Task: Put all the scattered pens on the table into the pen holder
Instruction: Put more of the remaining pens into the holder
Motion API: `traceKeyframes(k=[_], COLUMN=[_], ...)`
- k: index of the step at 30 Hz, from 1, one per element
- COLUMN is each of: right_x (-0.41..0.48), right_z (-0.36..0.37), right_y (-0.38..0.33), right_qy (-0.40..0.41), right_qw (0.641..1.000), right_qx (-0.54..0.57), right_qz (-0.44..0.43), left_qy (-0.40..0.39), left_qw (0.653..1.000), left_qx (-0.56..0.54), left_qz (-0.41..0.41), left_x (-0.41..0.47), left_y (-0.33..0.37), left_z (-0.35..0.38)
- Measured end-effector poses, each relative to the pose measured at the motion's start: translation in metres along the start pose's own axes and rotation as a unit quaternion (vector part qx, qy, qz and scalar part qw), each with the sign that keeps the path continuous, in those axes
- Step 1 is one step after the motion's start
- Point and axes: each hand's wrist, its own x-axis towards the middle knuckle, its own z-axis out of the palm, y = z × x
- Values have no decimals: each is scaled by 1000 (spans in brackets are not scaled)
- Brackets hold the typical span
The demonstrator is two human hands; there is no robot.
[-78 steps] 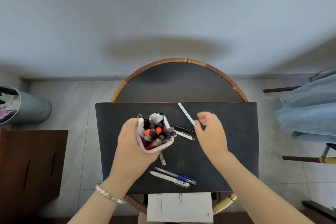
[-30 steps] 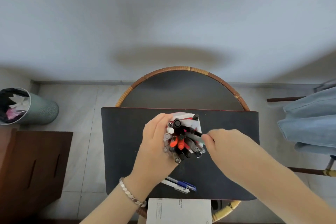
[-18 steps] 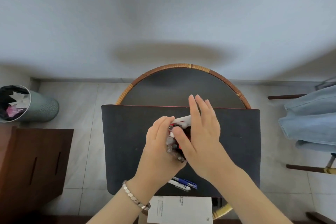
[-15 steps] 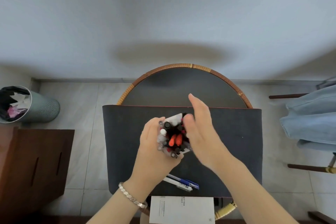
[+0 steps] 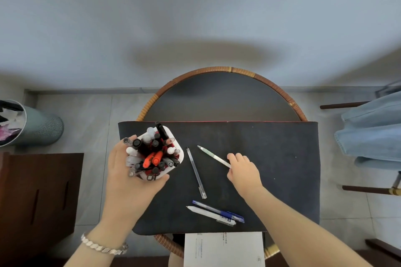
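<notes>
A white pen holder (image 5: 178,152), packed with several black, white and orange pens, is lifted over the left part of the dark mat (image 5: 282,158) in my left hand (image 5: 130,182). Several pens lie loose on the mat: a clear pen (image 5: 196,172) beside the holder, a white and green pen (image 5: 213,156), and a blue pen (image 5: 219,210) next to a white pen (image 5: 211,215) near the front edge. My right hand (image 5: 244,172) has its fingertips closed over the right end of the white and green pen, which still lies on the mat.
The mat covers a round table with a rattan rim (image 5: 230,69). A white paper (image 5: 223,249) sticks out under the mat's front edge. A bin (image 5: 41,128) and a brown cabinet (image 5: 39,197) stand at left. Denim cloth (image 5: 373,128) hangs on a chair at right.
My left hand has carried the holder from the mat's middle to its left. My right hand left the holder's top and dropped to the right, onto the white and green pen.
</notes>
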Motion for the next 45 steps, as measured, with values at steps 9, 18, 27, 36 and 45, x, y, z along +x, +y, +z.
traceKeyframes(k=[9,18,27,36,45], right_x=[-12,-12,-8,-21,-143], right_z=[19,21,25,-23,-193], right_y=[-70,-60,-76,-66,-25], right_qy=[-90,-61,-52,-84,-71], right_qw=[985,996,998,985,980], right_qx=[117,38,-36,150,150], right_qz=[91,48,14,9,-108], left_qy=[0,20,47,26,-28], left_qw=[1000,1000,999,999,1000], left_qx=[16,-2,5,18,-2], left_qz=[-10,-19,0,13,-11], left_x=[-6,-14,-34,-33,-21], left_y=[-6,-3,9,8,37], left_z=[-4,-6,3,1,18])
